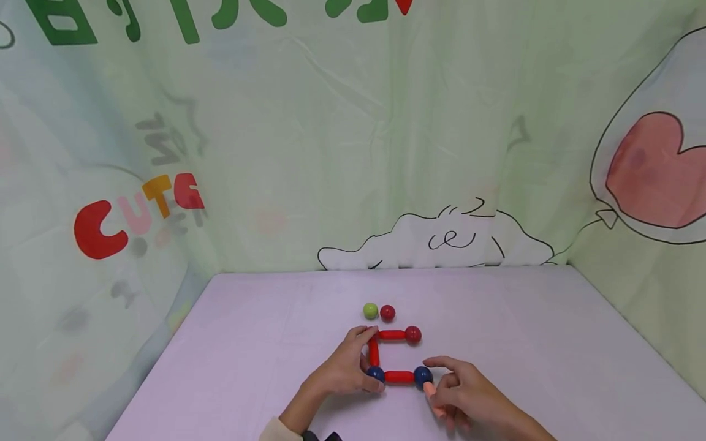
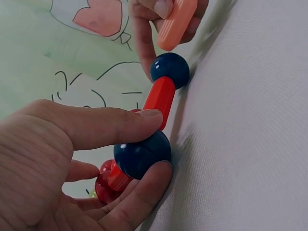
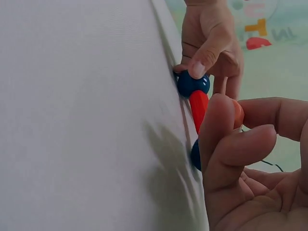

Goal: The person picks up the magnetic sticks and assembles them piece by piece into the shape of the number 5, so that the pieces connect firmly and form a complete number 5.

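Red rods and balls form a three-sided frame on the table. My left hand (image 1: 347,364) pinches its near-left blue ball (image 2: 142,155) between thumb and a finger, with other fingers along the left red rod (image 1: 374,353). From that ball the near red rod (image 1: 399,377) runs to a second blue ball (image 1: 423,375). The far red rod (image 1: 393,335) ends in a red ball (image 1: 413,334). My right hand (image 1: 464,392) holds a salmon-orange rod (image 2: 178,24) beside the right blue ball, its index finger reaching to that ball. Whether rod and ball touch, I cannot tell.
A green ball (image 1: 371,311) and a loose red ball (image 1: 388,313) lie side by side behind the frame. The pale table (image 1: 265,331) ends at a printed curtain (image 1: 342,153) at the back and sides.
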The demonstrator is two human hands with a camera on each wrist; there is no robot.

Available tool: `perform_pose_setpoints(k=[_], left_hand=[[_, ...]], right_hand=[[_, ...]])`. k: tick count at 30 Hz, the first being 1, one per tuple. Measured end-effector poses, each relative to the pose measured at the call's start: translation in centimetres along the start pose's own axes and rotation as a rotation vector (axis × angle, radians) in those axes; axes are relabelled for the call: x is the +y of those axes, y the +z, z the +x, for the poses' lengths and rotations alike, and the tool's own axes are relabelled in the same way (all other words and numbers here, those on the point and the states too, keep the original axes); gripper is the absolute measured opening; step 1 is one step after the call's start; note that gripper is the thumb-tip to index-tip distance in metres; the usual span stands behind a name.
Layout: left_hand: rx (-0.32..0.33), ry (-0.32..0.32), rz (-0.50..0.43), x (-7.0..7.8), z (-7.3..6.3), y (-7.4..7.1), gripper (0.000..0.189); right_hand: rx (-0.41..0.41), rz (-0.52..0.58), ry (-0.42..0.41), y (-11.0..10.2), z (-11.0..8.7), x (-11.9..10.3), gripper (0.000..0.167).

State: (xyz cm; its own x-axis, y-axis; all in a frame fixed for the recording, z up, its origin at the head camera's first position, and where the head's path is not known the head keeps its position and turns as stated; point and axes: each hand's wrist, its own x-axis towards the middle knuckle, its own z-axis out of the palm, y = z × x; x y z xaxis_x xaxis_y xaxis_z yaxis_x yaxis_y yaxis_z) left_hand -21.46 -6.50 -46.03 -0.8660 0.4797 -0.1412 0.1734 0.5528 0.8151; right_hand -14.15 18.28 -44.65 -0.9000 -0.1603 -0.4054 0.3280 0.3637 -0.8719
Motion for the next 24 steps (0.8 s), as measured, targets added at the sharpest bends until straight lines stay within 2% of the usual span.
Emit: perform_pose_setpoints(k=[6,14,21,24], left_hand=[[0.001,-0.004,-0.001,0.2,0.0,0.0,0.102],[0.003,-0.007,0.006,0.2,0.0,0.0,0.102],[0.006,0.002,0.002,0.0,0.0,0.0,0.103],[0.003,0.003,-0.001,0.0,0.1,0.0,0.103]], right_hand=[[-0.041,0.037,-0.018,0.2,0.3,0.7,0.073],[-0.047,0.054,-0.033,0.2,0.9,1.2,0.066],[0.066,-0.004,-0.032,0.7,1.5,1.0,0.051],[0.086,-0.020,-0.042,0.7,1.8,1.0,0.046]])
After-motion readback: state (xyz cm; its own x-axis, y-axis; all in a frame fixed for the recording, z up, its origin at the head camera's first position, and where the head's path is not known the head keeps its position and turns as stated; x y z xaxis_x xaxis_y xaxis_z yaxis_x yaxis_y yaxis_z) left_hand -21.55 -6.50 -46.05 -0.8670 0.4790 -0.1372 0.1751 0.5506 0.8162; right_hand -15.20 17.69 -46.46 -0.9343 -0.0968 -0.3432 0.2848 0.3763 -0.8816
